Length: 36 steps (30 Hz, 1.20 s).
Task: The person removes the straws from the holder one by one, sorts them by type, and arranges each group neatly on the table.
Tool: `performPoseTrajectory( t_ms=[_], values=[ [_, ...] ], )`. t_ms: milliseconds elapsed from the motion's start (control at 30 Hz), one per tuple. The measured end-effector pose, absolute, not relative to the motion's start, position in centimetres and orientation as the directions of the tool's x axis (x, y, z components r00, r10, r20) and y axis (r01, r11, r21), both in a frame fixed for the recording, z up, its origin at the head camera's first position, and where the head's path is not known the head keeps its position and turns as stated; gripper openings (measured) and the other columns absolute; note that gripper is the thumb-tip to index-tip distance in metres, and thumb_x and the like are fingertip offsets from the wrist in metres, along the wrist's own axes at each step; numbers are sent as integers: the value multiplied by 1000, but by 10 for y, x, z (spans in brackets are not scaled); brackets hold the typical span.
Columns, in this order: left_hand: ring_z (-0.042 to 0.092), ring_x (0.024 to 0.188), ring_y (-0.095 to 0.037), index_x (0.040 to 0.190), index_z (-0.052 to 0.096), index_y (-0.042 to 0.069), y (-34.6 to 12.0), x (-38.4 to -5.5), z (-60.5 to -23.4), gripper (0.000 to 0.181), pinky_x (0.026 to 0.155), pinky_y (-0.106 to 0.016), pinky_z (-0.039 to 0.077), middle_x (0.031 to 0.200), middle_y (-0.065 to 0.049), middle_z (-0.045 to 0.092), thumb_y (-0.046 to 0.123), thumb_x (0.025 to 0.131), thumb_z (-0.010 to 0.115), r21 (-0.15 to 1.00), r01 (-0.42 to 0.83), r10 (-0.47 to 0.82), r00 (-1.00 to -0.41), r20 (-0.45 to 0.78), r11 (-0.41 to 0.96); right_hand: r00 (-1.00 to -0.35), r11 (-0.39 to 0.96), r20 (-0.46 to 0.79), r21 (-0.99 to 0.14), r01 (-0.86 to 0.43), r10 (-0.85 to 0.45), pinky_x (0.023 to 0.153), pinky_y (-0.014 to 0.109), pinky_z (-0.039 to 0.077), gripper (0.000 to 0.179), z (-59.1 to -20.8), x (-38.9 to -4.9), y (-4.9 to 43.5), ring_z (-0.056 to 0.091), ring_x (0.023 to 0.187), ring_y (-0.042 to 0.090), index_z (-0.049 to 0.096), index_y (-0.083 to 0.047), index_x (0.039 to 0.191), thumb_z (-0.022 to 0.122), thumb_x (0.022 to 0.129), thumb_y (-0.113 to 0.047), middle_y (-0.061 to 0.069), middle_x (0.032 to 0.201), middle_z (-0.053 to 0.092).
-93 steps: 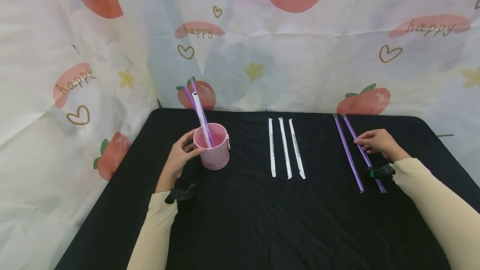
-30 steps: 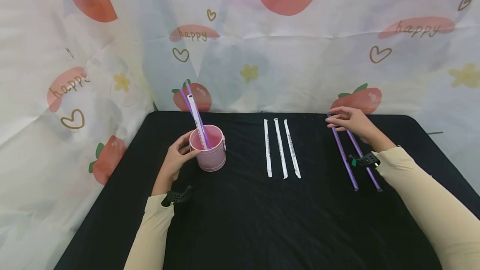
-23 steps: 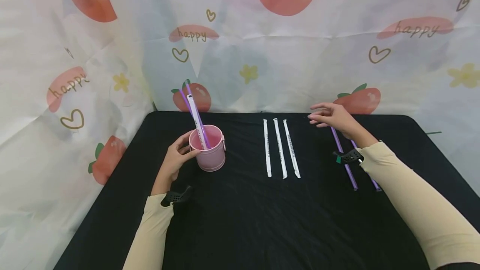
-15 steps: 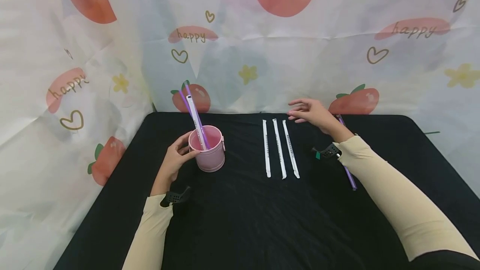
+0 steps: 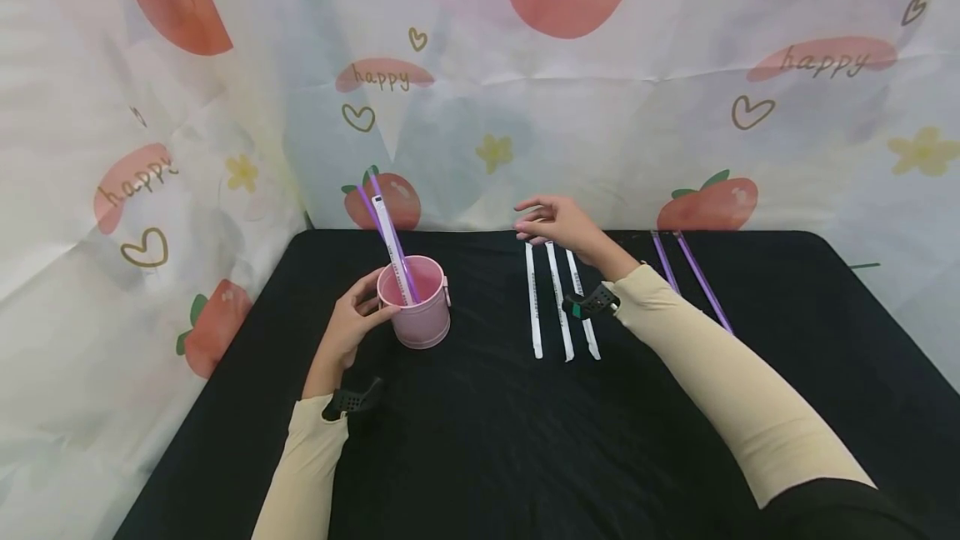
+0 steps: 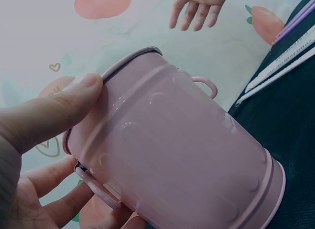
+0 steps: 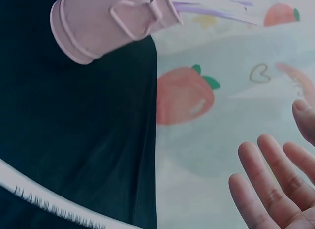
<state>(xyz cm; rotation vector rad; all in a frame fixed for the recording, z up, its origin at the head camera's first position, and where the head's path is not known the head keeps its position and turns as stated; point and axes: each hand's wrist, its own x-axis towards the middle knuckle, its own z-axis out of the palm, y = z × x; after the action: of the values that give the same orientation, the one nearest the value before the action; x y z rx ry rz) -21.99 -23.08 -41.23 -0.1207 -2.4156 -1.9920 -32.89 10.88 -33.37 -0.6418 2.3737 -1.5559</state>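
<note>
My left hand [image 5: 352, 319] holds a small pink bucket [image 5: 422, 325] by its left side. In the left wrist view the thumb [image 6: 61, 103] lies at the bucket's rim and the fingers reach round below, near a side handle. A white paper-wrapped straw [image 5: 391, 244] and two purple straws [image 5: 367, 202] lean out of the bucket to the upper left. My right hand [image 5: 558, 222] hovers above the far ends of three white paper-wrapped straws [image 5: 534, 307]. In the right wrist view its fingers [image 7: 270, 189] are spread apart with nothing in them.
Two purple straws [image 5: 702, 277] lie side by side at the right, partly hidden by the right sleeve [image 5: 720, 382]. A black cloth [image 5: 480, 448] covers the table. A printed fabric backdrop [image 5: 600, 132] rises right behind the table's far edge.
The right hand has moved left, from the purple straws at the right to over the white straws. The left hand and the bucket have stayed in place.
</note>
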Motion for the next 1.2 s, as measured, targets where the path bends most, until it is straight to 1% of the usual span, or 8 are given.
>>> performPoseTrajectory(
  t_ms=[167,467,567,633,800,933,1033,1200],
  values=[
    [45,125,-33,142,39,11,-232,-219,-413,62,89,-14,45,143,-14,41,5,86,65,979,70,57,-997,60,193,-872,313,66,-918,-244,-485,85,35,56,43,-332,-325,90,67,90,11,50,-4,131,61,91,-16,23,122,61],
    [46,124,-34,142,39,9,-231,-218,-415,62,87,-12,45,142,-16,41,3,86,64,981,76,66,-996,65,181,-860,239,85,-943,-233,-503,87,41,56,39,-335,-322,55,65,100,32,53,-3,127,61,91,-12,24,118,62],
    [46,124,-34,142,39,9,-231,-219,-416,61,87,-11,45,142,-16,42,3,86,64,982,76,65,-996,65,174,-854,207,91,-952,-226,-512,85,38,57,37,-336,-321,44,63,104,38,54,-2,127,60,91,-10,26,118,62],
    [46,124,-33,142,39,9,-231,-218,-415,61,88,-13,45,142,-16,41,3,86,63,981,78,63,-996,67,179,-851,193,94,-955,-223,-517,84,38,57,37,-337,-320,37,63,103,37,54,-1,126,60,91,-9,26,117,62],
    [45,125,-33,142,39,9,-231,-217,-415,61,98,-26,44,143,-15,41,4,86,63,978,74,58,-996,64,194,-842,179,95,-959,-221,-531,86,39,56,36,-339,-315,22,65,101,32,53,0,126,59,91,-8,25,116,63],
    [45,125,-33,142,39,10,-231,-218,-414,62,103,-38,42,142,-14,42,5,86,65,978,69,55,-997,59,196,-836,163,93,-963,-213,-541,89,43,55,36,-341,-312,11,63,104,35,53,1,126,59,91,-8,26,117,62],
    [45,126,-34,142,40,11,-230,-219,-414,62,105,-42,41,142,-15,42,5,86,64,979,70,56,-997,60,194,-836,155,94,-966,-209,-541,91,46,53,37,-343,-310,3,63,105,36,52,1,126,60,91,-8,26,117,62],
    [44,126,-34,142,39,10,-231,-220,-412,61,106,-46,40,143,-15,41,4,86,63,979,77,54,-996,67,189,-838,163,100,-962,-219,-536,90,42,54,38,-345,-308,-11,63,106,30,53,0,125,63,89,-10,23,116,63]
  ],
)
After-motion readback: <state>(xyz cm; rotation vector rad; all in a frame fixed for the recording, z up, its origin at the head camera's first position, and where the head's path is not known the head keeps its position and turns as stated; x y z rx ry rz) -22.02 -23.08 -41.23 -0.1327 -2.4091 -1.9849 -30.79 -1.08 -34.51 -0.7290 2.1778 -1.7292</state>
